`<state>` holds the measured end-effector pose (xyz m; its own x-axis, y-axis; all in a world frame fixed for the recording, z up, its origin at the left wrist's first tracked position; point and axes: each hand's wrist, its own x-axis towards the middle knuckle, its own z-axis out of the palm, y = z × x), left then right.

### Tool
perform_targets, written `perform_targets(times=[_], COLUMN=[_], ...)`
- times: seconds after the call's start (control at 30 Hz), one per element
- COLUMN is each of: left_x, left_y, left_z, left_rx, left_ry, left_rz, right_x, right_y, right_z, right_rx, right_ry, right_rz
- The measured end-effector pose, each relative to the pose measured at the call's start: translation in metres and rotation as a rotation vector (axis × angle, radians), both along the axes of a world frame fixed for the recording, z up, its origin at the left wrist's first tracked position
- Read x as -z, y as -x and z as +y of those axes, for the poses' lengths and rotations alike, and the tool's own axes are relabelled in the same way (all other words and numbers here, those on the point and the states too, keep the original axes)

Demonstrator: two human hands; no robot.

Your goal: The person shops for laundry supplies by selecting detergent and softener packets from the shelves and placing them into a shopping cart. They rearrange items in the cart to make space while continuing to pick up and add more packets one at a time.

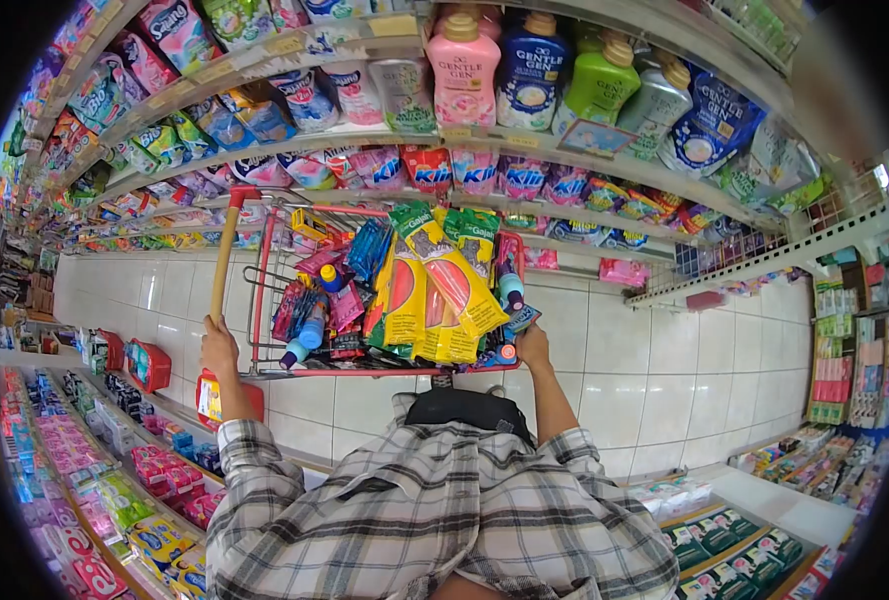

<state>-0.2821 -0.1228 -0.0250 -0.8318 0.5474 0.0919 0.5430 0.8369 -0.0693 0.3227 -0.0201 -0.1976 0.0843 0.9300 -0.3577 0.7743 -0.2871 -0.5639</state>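
Observation:
My left hand point(221, 348) is closed round the lower end of the cart's yellowish handle bar point(227, 262). At the cart's right front corner, my right hand point(533, 345) grips a small blue packet point(523, 319), beside bottles with dark caps. Between my hands stands a shopping cart point(295, 373) with a red rim. It is heaped with yellow and green packs point(405, 300), blue packets point(370, 248), a blue bottle point(313, 325) and pink packets point(346, 305). What lies under the heap is hidden.
Shelves point(395, 135) beyond the cart hold detergent pouches and large bottles point(467, 75). Red baskets point(148, 364) stand on the left. Low shelves of packets point(170, 475) line the near left, and green boxes point(710, 535) the near right. White tiled floor point(655, 350) extends to the right.

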Motion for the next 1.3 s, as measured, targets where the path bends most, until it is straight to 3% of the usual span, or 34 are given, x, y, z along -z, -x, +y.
perform_targets(times=[0.33, 0.53, 0.63, 0.73, 0.8, 0.87, 0.93, 1.0, 1.07, 1.13, 1.2, 1.27, 1.3], left_x=[-0.010, -0.014, -0.006, -0.042, -0.108, -0.180, -0.247, -0.309, -0.345, -0.371, -0.386, -0.385, -0.384], left_y=[-0.012, -0.021, -0.035, -0.103, -0.171, -0.234, -0.279, -0.326, -0.351, -0.369, -0.380, -0.377, -0.376], left_z=[0.018, 0.018, 0.025, 0.071, 0.113, 0.155, 0.197, 0.238, 0.303, 0.365, 0.423, 0.496, 0.518], left_rx=[-0.029, -0.067, -0.104, 0.022, 0.368, 0.763, 1.185, 1.423, 1.599, 1.635, 1.562, 1.425, 1.358], left_ry=[0.002, 0.005, -0.110, -0.438, -0.791, -1.162, -1.227, -1.303, -1.230, -0.900, -0.628, -0.494, -0.426], left_rz=[0.072, 0.067, 0.245, 0.336, 0.367, -0.055, -0.113, -0.314, -0.207, -0.192, -0.132, -0.167, -0.184], right_x=[0.006, -0.021, -0.017, -0.015, -0.011, 0.002, -0.006, 0.002, 0.030, 0.058, 0.099, 0.104, 0.132], right_y=[0.004, 0.009, 0.007, 0.003, -0.011, -0.031, -0.053, -0.079, -0.116, -0.150, -0.185, -0.203, -0.220], right_z=[0.018, 0.027, 0.030, 0.030, 0.028, 0.023, 0.014, 0.004, -0.013, -0.035, -0.070, -0.109, -0.129], right_rx=[0.011, 0.081, 0.094, 0.057, 0.088, 0.118, 0.229, 0.309, 0.377, 0.469, 0.531, 0.649, 0.655], right_ry=[-0.021, -0.045, -0.047, -0.115, -0.008, 0.119, 0.172, 0.197, 0.209, 0.254, 0.271, 0.334, 0.407], right_rz=[-0.060, -0.020, -0.017, 0.090, 0.297, 0.606, 0.668, 0.679, 0.643, 0.622, 0.644, 0.669, 0.686])
